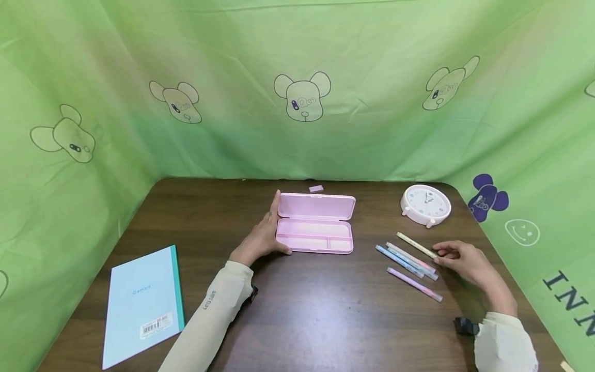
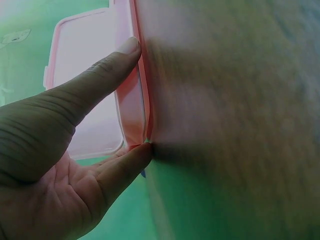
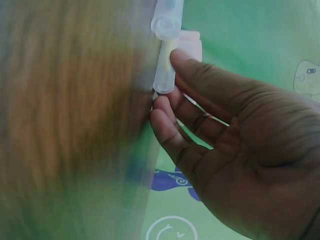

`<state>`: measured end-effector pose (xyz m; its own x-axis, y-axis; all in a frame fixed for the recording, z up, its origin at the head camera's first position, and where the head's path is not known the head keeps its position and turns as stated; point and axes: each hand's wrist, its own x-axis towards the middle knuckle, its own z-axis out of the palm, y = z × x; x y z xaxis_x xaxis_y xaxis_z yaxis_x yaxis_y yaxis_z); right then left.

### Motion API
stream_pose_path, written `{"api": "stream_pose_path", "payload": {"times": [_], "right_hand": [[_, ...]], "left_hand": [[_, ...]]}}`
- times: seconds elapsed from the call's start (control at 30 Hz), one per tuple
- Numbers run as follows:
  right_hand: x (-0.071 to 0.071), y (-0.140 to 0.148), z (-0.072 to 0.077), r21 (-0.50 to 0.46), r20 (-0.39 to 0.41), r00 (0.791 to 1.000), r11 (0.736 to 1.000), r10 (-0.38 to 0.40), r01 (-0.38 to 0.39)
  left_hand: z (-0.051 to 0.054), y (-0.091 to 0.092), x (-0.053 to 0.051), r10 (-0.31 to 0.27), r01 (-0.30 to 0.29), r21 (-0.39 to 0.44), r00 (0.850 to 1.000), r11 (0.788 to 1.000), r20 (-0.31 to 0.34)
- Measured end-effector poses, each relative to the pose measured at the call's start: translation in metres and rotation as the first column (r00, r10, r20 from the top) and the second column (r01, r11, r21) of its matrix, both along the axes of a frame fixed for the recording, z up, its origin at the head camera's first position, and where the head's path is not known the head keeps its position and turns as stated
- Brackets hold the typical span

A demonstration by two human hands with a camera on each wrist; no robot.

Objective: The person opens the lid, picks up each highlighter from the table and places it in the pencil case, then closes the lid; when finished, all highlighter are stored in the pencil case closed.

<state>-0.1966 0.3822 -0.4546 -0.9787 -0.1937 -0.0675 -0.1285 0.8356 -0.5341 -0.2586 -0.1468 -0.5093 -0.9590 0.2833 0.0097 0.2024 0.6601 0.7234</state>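
Note:
A pink pencil case [image 1: 315,245] lies with its lid raised, and its divided tray has nothing in it. My left hand [image 1: 264,233] grips the case's left end, the thumb along the front side and the fingers reaching up toward the lid. In the left wrist view the thumb presses the pink case wall [image 2: 132,107]. At the right, my right hand [image 1: 465,262] pinches the near end of a pale yellow pen [image 1: 415,244], which lies slanted at the table. Its clear end [image 3: 165,77] shows under the thumb in the right wrist view. Blue, pinkish and purple pens [image 1: 413,284] lie beside it.
A white round clock [image 1: 425,201] stands at the back right. Behind the case lies a small pink eraser-like block [image 1: 316,188]. A light blue notebook [image 1: 139,305] lies at the left. Green printed cloth [image 1: 241,139] hangs around the brown table [image 1: 297,315].

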Motion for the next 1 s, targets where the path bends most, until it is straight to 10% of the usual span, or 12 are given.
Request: {"api": "stream_pose_path", "payload": {"times": [0.3, 0.83, 1.0], "right_hand": [[-0.004, -0.008, -0.003, 0.026, -0.047, 0.999, 1.0, -0.001, 0.003], [-0.016, -0.073, -0.001, -0.144, -0.299, 0.954, 0.988, 0.008, -0.053], [-0.03, -0.111, 0.002, -0.195, -0.32, 0.944, 0.969, 0.081, -0.149]], "left_hand": [[-0.022, -0.007, -0.015, 0.005, -0.005, -0.022, 1.0, 1.0, 0.014], [0.016, 0.003, 0.014, -0.019, 0.018, -0.03, 1.0, 0.999, -0.024], [0.009, 0.003, 0.007, 0.0, 0.0, -0.012, 1.0, 1.0, -0.009]]}}
